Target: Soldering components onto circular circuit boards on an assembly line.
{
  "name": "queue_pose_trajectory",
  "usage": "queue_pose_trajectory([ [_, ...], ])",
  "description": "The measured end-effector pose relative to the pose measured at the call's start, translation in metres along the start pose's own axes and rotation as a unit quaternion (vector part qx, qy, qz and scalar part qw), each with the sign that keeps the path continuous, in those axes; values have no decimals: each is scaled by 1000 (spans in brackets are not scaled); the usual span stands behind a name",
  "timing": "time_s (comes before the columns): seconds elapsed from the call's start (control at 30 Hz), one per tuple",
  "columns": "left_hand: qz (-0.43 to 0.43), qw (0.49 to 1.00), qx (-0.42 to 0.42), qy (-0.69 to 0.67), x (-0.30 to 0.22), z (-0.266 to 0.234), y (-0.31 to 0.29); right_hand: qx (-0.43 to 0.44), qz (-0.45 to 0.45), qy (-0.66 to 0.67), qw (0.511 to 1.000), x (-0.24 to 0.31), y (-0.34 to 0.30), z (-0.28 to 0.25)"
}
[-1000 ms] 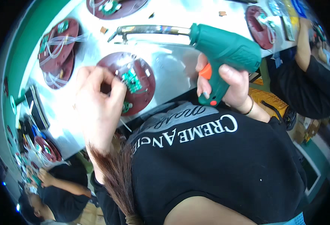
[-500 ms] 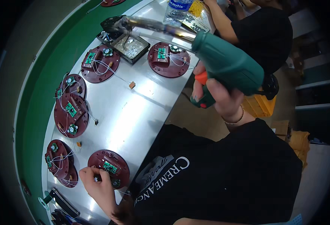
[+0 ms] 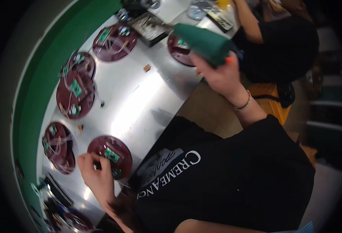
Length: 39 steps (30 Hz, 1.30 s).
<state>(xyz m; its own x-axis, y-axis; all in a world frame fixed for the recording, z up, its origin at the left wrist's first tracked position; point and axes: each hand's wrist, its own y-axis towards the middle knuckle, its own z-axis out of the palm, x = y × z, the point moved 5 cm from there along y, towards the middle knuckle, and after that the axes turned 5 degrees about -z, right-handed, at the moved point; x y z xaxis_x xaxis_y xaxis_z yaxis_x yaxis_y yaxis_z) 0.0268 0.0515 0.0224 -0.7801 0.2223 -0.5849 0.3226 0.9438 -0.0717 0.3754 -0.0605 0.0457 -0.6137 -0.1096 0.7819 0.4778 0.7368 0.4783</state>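
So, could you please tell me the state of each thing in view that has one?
Green pistol-shaped tool: gripped in the right hand, blurred; on or off unclear.
Dark-red round disc at the left hand: lying flat, green circuit board facing up.
Other dark-red round discs: lying down, some overlapping.
Black rectangular tray: open-topped, contents showing.
Left hand: fingers curled; any grip unclear.

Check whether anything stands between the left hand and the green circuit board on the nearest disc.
Nothing visible: the left hand is over the left edge of the maroon disc, beside the green circuit board.
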Motion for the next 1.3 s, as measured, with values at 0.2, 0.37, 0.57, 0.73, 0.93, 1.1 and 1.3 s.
queue_pose_trajectory([
  [0.2, 50, 999, 0, 23, -10, 0, 9, -11, 13, 166, 986, 14, -13, 12],
  [0.37, 142, 989, -35, -32, 2, -36, -3, 42, 16, 278, 960, 40, -33, 46],
  [0.57, 313, 933, -85, 155, 20, -32, -69, 73, 55, 308, 947, 46, -44, 60],
  [0.73, 334, 929, -114, 112, 30, -8, -81, 136, 55, 232, 962, 52, -48, 68],
  [0.93, 289, 950, -121, -8, 12, -12, -69, 132, 76, 321, 935, 57, -58, 77],
  [1.1, 166, 945, -147, -240, 12, -11, -46, 230, 140, 230, 935, 61, -74, 83],
  [1.3, 13, 964, -40, -261, 9, 2, -31, 377, 158, 221, 885, 49, -80, 79],
])
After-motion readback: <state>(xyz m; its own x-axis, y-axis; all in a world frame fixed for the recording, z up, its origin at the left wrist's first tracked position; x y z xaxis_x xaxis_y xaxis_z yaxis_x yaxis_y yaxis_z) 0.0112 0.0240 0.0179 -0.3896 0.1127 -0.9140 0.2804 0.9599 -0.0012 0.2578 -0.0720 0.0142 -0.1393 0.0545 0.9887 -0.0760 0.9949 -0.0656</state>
